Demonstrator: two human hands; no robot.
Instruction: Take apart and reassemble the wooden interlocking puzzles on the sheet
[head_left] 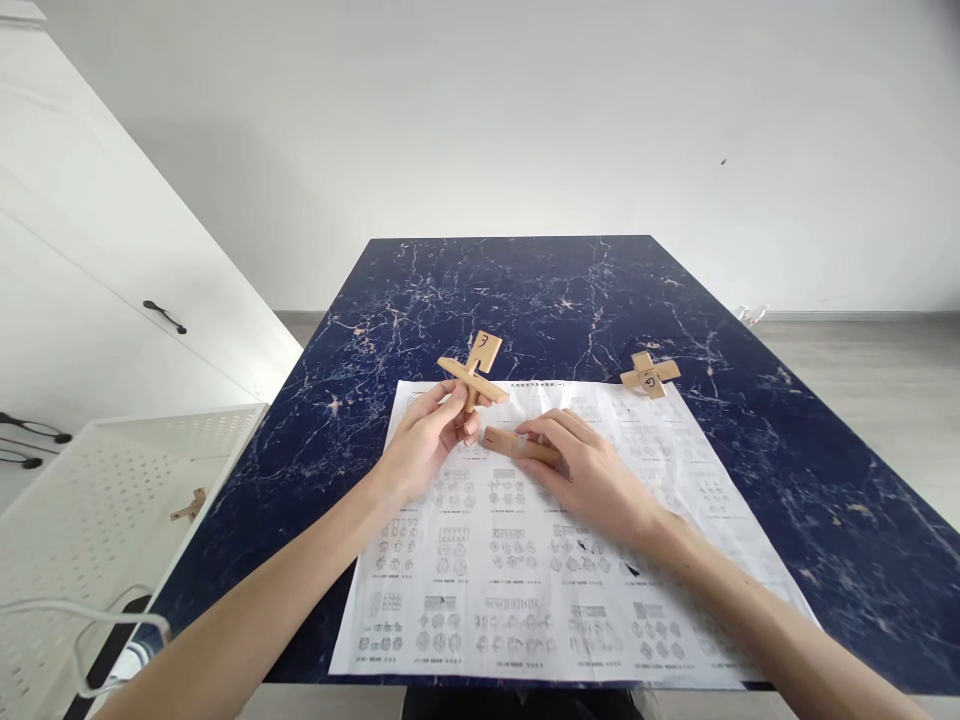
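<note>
I see the left hand [427, 435] raised near the top edge of a printed sheet, thumb and fingers pinching a pair of crossed wooden pieces [486, 350]. One piece stands up from the grip, with a dark mark like a letter E at its upper end; the other lies across it at a slant. The right hand [589, 465] is lower and just beside it, fingers curled over a single wooden stick [502, 440], thumb along its near side. The stick's marked end points toward the left hand, and the two hands are apart.

Under both hands I have the white paper sheet [525, 575], creased and covered in rows of small diagrams; the print is too fine for me to read. Beyond the right hand, at the sheet's far right corner, sits a wooden cross [649, 376] marked with what looks like a G.

The sheet lies on a dark blue table [510, 290] veined with white, like marble. To my left, a white perforated surface [97, 460] carries a small wooden piece [190, 504], and a white cable [90, 607] loops at its near end. Behind that rises a white cabinet [112, 220] with a dark handle [164, 317]. A plain pale wall [525, 120] closes the far side, and grey floor [885, 400] shows at the right.
</note>
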